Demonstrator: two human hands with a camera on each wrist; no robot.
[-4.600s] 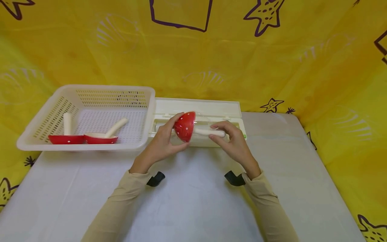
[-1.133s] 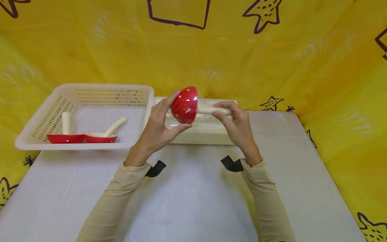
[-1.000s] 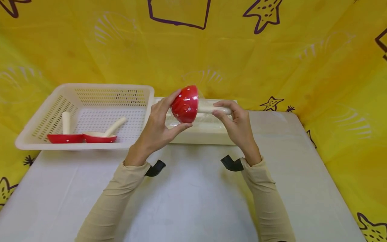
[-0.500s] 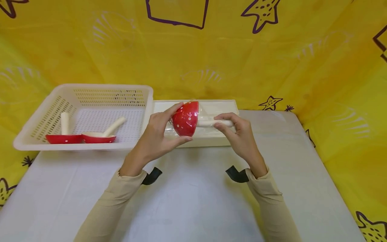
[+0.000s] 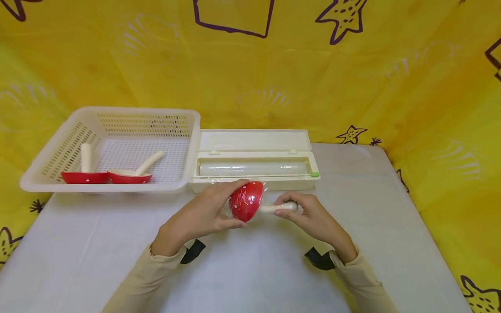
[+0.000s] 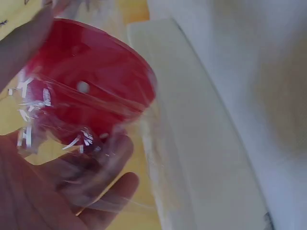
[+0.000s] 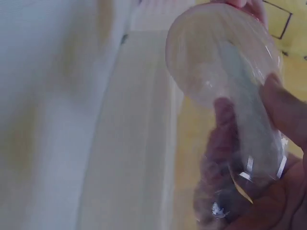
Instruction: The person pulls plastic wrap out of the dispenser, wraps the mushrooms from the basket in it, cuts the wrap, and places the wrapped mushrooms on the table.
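A ladle (image 5: pixel 246 202), its red bowl dotted white and its handle white, is held level in front of the dispenser. My left hand (image 5: pixel 203 213) grips the bowl between thumb and fingers. The handle's end is pinched by my right hand (image 5: pixel 313 217). Clear cling film (image 6: pixel 33 105) covers the bowl's outside with shiny creases in the left wrist view. In the right wrist view the film also stretches over the bowl's mouth and around the handle (image 7: pixel 256 129). Behind the hands, a cream cling film dispenser (image 5: pixel 254 184) stands with its lid up and a film roll (image 5: pixel 254 168) inside.
A white perforated basket (image 5: pixel 188 188) stands left of the dispenser. Two more red ladles, a left one (image 5: pixel 84 177) and a right one (image 5: pixel 129 178), lie in it. A white cloth covers the table (image 5: pixel 250 278). Yellow patterned fabric (image 5: pixel 250 65) hangs behind and at the sides.
Both hands have brought the wrapped ladle down and toward me from over the dispenser, leaving the film roll in sight. Their grip on bowl and handle stays the same. Basket and dispenser have not moved.
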